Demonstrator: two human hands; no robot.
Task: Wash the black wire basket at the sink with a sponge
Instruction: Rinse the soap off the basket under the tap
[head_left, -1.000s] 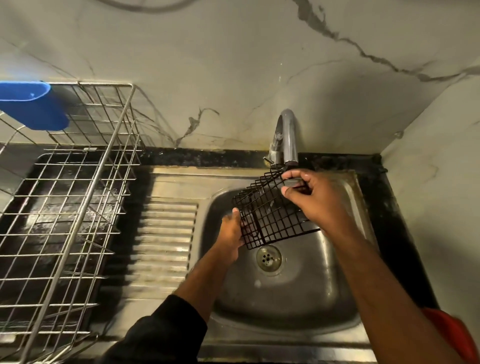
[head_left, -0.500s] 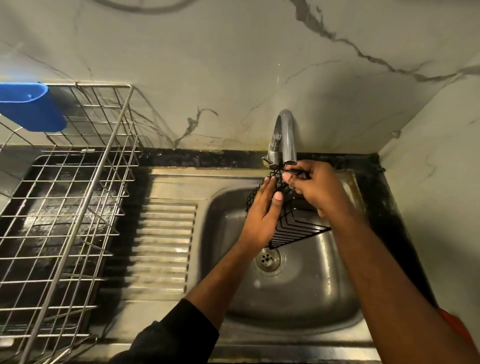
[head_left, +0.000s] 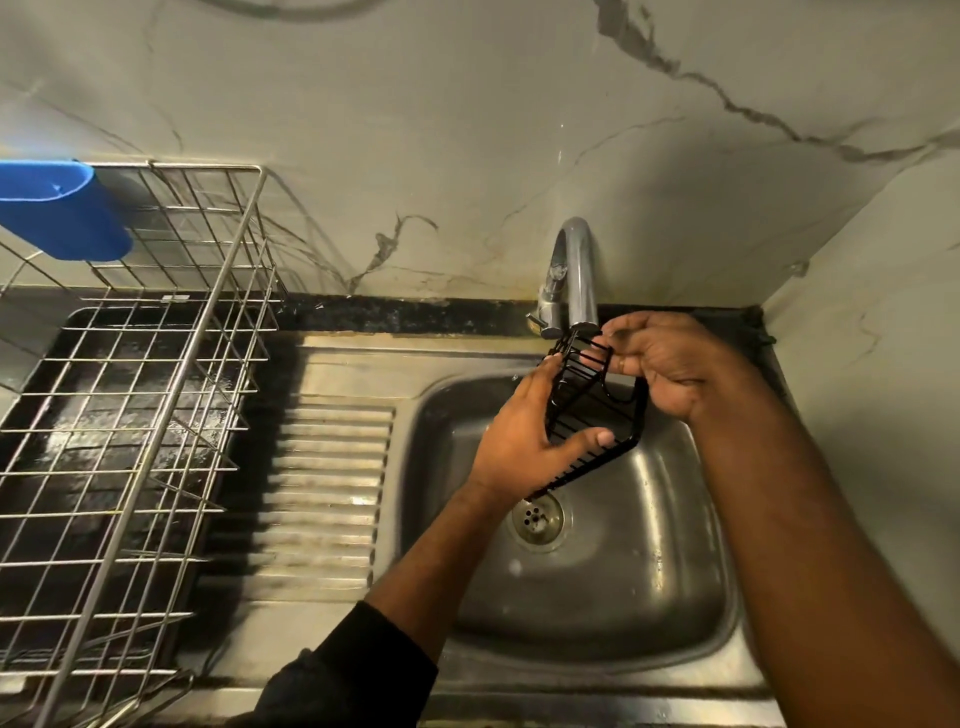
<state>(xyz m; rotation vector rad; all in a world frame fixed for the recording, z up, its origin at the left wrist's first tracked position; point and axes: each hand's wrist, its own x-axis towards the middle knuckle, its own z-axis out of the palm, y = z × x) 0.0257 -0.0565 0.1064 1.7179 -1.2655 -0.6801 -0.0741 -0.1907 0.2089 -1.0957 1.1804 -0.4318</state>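
Both hands hold the black wire basket (head_left: 592, 415) directly under the tap spout (head_left: 576, 270), above the sink (head_left: 597, 597) basin's rear edge, presumably for rinsing. Left hand (head_left: 524, 441) grips its side; right hand (head_left: 670, 364) pinches the top rim. No sponge visible.

1. Black wire basket (head_left: 597, 415): thin black wires, open box shape, tilted w/ one corner down. It's up in the air over the sink (head_left: 597, 597), just under the tap.
2. Sink: shiny steel bowl, wet, round drain hole in the middle.
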